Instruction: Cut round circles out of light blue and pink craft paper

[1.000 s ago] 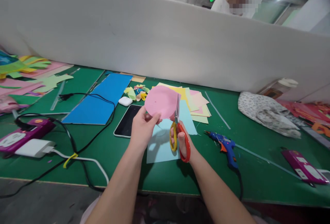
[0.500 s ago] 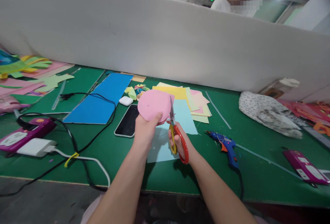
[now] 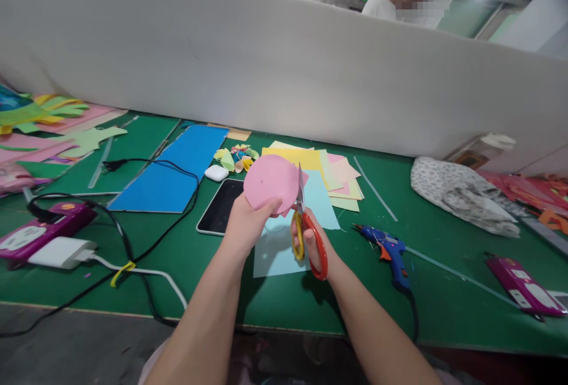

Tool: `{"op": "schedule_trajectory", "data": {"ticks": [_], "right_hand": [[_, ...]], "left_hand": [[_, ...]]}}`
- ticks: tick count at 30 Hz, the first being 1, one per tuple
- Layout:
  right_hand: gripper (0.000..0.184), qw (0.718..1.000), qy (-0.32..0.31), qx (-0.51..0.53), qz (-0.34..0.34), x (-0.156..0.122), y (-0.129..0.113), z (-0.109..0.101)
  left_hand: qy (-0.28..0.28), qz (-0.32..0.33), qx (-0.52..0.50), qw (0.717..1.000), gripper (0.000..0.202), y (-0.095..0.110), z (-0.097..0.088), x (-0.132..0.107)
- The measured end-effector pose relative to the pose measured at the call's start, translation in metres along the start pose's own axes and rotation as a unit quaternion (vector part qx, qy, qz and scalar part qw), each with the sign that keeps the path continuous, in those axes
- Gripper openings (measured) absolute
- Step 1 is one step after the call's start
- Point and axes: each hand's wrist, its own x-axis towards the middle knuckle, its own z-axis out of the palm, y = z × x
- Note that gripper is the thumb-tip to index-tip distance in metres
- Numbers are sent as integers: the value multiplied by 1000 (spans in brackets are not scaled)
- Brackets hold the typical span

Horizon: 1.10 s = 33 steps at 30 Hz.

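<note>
A roundish piece of pink paper [image 3: 270, 183] is pinched at its lower edge by my left hand [image 3: 252, 216], thumb on top. My right hand [image 3: 313, 243] grips scissors [image 3: 317, 255] with one red and one yellow handle loop. Their blades point up and away, at the right edge of the pink paper, where a small pink corner sticks out past them. Below both hands lies a light blue sheet [image 3: 277, 255] on the green table. Just left of the paper is a smartphone [image 3: 217, 207] with a dark screen.
Coloured sheets [image 3: 344, 181] lie behind my hands. A blue glue gun [image 3: 388, 249] rests to the right. On the left are a blue board [image 3: 173, 169], a white earbud case [image 3: 216, 173], cables and a purple power strip [image 3: 66, 225]. A white partition [image 3: 266, 65] borders the table; a person is beyond it.
The pink paper and my left hand have shifted slightly right and the paper has turned a little. More of its outline looks rounded. The scissors have moved slightly right.
</note>
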Motion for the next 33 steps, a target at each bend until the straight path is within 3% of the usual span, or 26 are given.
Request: {"op": "schedule_trajectory", "data": {"ticks": [6, 12, 24, 33], "right_hand": [[87, 999, 11, 28, 42, 0, -2, 1], [82, 998, 11, 44, 50, 0, -2, 1], [73, 999, -25, -9, -23, 3, 0, -6], [77, 999, -18, 42, 19, 2, -6, -3]], "left_hand": [[14, 43, -30, 999, 41, -5, -3, 4], [41, 79, -81, 993, 42, -7, -4, 8], [-26, 57, 40, 997, 42, 0, -12, 6], [-26, 63, 22, 997, 46, -3, -12, 8]]}}
